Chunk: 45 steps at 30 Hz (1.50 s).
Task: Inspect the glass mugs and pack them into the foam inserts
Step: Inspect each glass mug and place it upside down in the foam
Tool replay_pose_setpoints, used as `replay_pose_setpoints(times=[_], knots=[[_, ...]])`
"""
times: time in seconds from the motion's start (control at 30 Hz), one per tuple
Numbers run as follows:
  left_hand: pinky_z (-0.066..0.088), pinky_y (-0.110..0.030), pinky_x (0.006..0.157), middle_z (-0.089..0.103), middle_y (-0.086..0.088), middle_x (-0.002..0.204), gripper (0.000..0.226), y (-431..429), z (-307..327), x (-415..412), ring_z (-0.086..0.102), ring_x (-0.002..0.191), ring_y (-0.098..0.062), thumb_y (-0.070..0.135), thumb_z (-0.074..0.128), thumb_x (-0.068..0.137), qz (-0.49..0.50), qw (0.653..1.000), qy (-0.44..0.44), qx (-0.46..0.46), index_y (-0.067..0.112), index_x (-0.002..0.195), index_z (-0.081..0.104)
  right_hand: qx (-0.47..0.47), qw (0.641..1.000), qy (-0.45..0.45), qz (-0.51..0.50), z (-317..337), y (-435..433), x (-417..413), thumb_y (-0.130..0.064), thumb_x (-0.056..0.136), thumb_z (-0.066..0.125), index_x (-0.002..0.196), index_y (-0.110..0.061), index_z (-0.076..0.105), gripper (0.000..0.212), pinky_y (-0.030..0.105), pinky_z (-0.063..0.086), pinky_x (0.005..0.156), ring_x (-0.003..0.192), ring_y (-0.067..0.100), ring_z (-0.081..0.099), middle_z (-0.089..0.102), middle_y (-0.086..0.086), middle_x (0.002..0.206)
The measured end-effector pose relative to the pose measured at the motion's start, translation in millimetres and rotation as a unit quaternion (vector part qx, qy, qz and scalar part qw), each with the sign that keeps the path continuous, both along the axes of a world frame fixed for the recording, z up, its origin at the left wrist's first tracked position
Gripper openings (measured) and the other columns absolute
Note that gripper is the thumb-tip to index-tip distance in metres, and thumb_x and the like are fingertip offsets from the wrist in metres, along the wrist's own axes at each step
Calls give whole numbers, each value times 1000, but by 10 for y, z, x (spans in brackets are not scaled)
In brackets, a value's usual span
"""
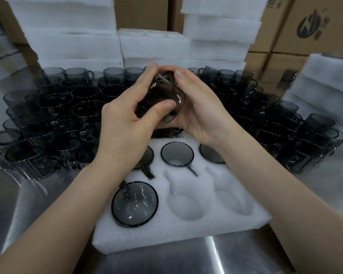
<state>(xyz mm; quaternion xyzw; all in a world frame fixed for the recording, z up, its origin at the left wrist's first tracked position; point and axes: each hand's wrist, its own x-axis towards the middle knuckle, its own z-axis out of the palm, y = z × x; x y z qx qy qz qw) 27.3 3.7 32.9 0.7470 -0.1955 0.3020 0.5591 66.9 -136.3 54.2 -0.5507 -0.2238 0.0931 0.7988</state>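
Smoky mug (159,93), perhaps tilted, behind left hand (125,117).

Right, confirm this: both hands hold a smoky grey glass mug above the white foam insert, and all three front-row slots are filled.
No. The head view shows only the front-left smoky glass mug seated; the front-middle slot and front-right slot are empty. The left hand and right hand do hold a smoky grey glass mug above the white foam insert.
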Motion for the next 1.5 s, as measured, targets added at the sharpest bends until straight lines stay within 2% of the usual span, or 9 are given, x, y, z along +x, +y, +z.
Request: replay_pose_setpoints(times=[0.1, 0.27, 0.53, 0.7, 1.1, 1.3, 1.37, 1.43, 1.5], knots=[[44, -12, 92, 62, 22, 111, 43, 21, -9, 31, 59, 102, 14, 20, 57, 96, 14, 1000, -11, -25, 13, 138, 51, -14, 999, 0, 29, 3, 4, -12, -19, 105, 39, 135, -8, 46, 32, 58, 56, 74, 104, 36, 59, 50, 19, 124], [43, -12, 91, 63, 21, 110, 35, 56, 6, 55, 59, 103, 13, 28, 47, 101, 56, 997, -19, -41, 16, 131, 59, -16, 998, -3, 64, 12, -34, -10, -10, 96, 53, 138, -18, 47, 43, 54, 55, 84, 105, 32, 62, 58, 15, 121], [57, -30, 84, 74, 6, 101, 21, 59, 7, 64, 71, 94, -5, 17, 67, 91, 46, 993, 36, -107, 22, 111, 70, -181, 969, -54, -160, 143, -65, -91, -12, 85, 74, 115, -11, 57, 35, 46, 61, 72, 90, 24, 72, 74, 12, 99], [49, -23, 45, 73, 1, 71, 11, 79, 18, 63, 67, 52, -15, 21, 65, 94, 58, 988, 52, -134, 20, 84, 69, -331, 912, -145, -195, 411, -162, -366, -31, 81, 69, 89, -24, 73, 11, 39, 56, 57, 67, 19, 71, 75, -1, 81], [45, -17, 49, 71, 4, 66, 17, 64, -8, 84, 65, 51, -15, 24, 60, 95, 61, 990, 83, -98, 20, 80, 67, -682, 657, -275, -164, 71, 36, -1147, -58, 78, 33, 92, -27, 65, 46, 34, 51, 68, 75, 9, 57, 61, -8, 78], [44, -16, 50, 71, 0, 67, 17, 55, -19, 71, 65, 52, -18, 21, 60, 95, 41, 992, 84, -79, 19, 80, 66, -695, 627, -327, -128, -91, 34, -1160, -55, 90, 29, 91, -15, 60, 50, 32, 36, 86, 92, 14, 41, 50, -2, 103], [44, -16, 50, 71, 0, 67, 17, 61, -24, 73, 65, 52, -17, 20, 60, 95, 37, 993, 81, -75, 18, 80, 66, -690, 626, -347, -110, -156, 26, -1191, -57, 93, 25, 117, -16, 58, 58, 33, 26, 104, 117, 18, 36, 48, 4, 129], [44, -15, 50, 71, 0, 67, 16, 61, -26, 75, 65, 52, -16, 19, 60, 95, 31, 994, 75, -68, 17, 81, 67, -693, 637, -332, -63, -214, 10, -1185, -63, 92, 16, 153, -23, 21, 73, 35, -1, 119, 146, 16, 4, 18, 4, 158], [44, -15, 50, 71, 1, 67, 15, 56, -34, 80, 65, 51, -15, 19, 59, 95, 26, 995, 71, -59, 16, 82, 67, -707, 636, -309, -18, -237, 11, -1125, -70, 86, 9, 155, -25, -9, 84, 39, -15, 119, 146, 8, -21, -11, -1, 164]])
